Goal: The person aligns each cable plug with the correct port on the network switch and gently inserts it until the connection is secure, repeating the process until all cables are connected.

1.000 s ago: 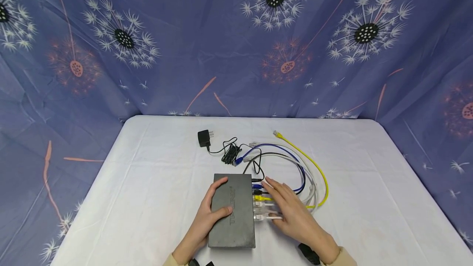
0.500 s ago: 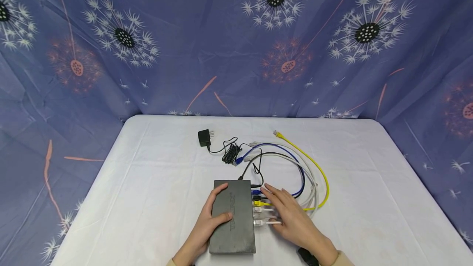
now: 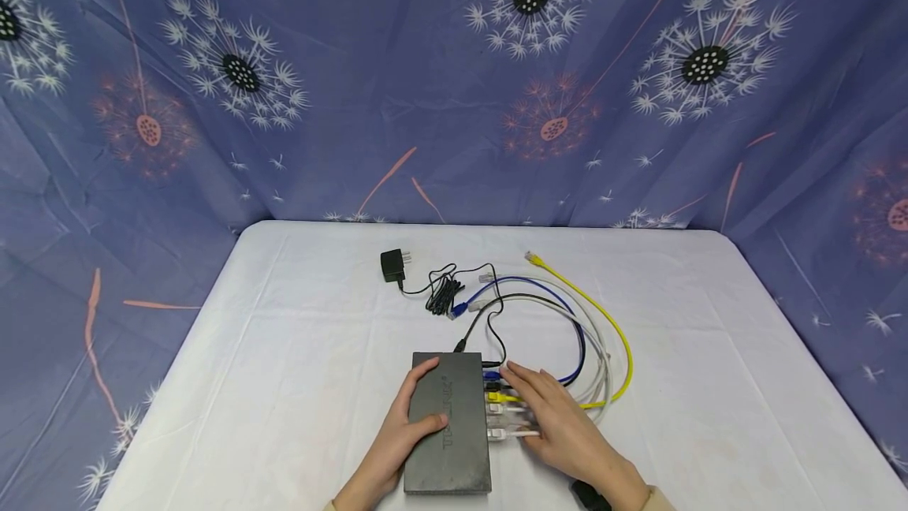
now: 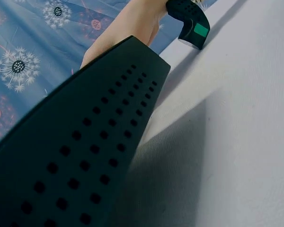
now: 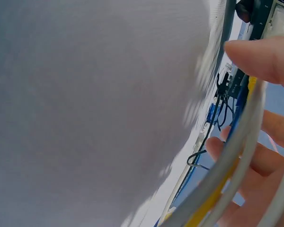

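In the head view, a black TP-LINK network switch [image 3: 461, 464] lies lengthwise in front of the person. My left hand [image 3: 393, 440] grips its left side, thumb flat on the lid and index finger along the far corner. Blue [image 3: 492, 375], yellow [image 3: 499, 397] and white [image 3: 498, 434] network plugs, plus a black one, sit along its right side. Over those cables my right hand [image 3: 567, 428] rests with nearly straight fingers. Several cables [image 5: 246, 127] pass between its thumb and fingers in the right wrist view. The switch's vented side [image 4: 94, 137] fills much of the left wrist view.
Beyond the switch lie a black power adapter [image 3: 392, 265] and its bundled cord [image 3: 444, 296]. Free cable ends arc at the back, including a yellow plug [image 3: 530, 258] and a loose black one [image 3: 460, 345]. A white cloth [image 3: 284, 385] covers the table.
The switch has slid toward the person, and both hands have moved with it. The black plug behind it has come into view, and the adapter cord is less bunched.
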Available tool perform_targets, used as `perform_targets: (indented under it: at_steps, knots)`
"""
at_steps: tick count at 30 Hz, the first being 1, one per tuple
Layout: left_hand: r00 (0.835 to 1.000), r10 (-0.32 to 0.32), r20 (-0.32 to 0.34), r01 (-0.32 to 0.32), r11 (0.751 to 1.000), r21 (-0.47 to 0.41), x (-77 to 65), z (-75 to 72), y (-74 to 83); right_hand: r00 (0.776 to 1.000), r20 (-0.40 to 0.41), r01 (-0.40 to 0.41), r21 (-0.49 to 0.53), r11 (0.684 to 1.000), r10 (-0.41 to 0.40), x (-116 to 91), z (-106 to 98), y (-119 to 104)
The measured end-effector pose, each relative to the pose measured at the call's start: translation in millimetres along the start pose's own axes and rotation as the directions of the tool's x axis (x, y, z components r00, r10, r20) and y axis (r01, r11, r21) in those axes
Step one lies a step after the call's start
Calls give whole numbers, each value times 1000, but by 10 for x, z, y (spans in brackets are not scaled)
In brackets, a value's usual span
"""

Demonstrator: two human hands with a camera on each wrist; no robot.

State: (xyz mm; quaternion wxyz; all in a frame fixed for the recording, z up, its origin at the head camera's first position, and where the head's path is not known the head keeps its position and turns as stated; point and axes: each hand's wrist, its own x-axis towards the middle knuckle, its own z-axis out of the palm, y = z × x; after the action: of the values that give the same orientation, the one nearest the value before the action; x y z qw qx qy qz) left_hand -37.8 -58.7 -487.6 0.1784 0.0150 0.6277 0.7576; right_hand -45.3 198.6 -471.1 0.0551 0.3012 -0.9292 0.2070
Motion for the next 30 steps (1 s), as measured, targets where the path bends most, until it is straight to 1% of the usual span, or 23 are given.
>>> perform_targets:
  at_steps: [4, 8, 12, 17, 20, 24, 26, 28, 30]
  knots:
    - [1000, 2, 0, -2, 1000, 28, 15, 5, 1, 999, 43, -27, 13, 1000, 27, -5, -7, -1]
    - [1000, 5, -15, -4, 997, 82, 41, 5, 12, 997, 66, -38, 10, 999, 38, 0, -4, 9]
    - [999, 11, -43, -5, 989, 148, 65, 19, 46, 999, 51, -19, 11, 1000, 18, 13, 12, 25]
    - [998, 34, -62, -17, 969, 248, 71, 54, 91, 1000, 29, -2, 10, 1000, 1, 15, 32, 43]
    - [996, 63, -61, -39, 941, 336, 72, 64, 117, 1000, 30, -2, 12, 1000, 2, 14, 37, 52]
    - [994, 96, -58, -56, 871, 489, 88, 58, 168, 999, 33, -8, 15, 1000, 8, 30, 31, 58]
    - [994, 96, -54, -53, 844, 533, 95, 56, 196, 999, 40, -12, 19, 1000, 11, 43, 28, 60]
    - [994, 98, -47, -56, 830, 555, 102, 56, 221, 999, 50, -19, 24, 1000, 18, 56, 25, 64]
    - [994, 101, -40, -61, 826, 561, 109, 58, 235, 998, 60, -24, 28, 999, 22, 68, 23, 67]
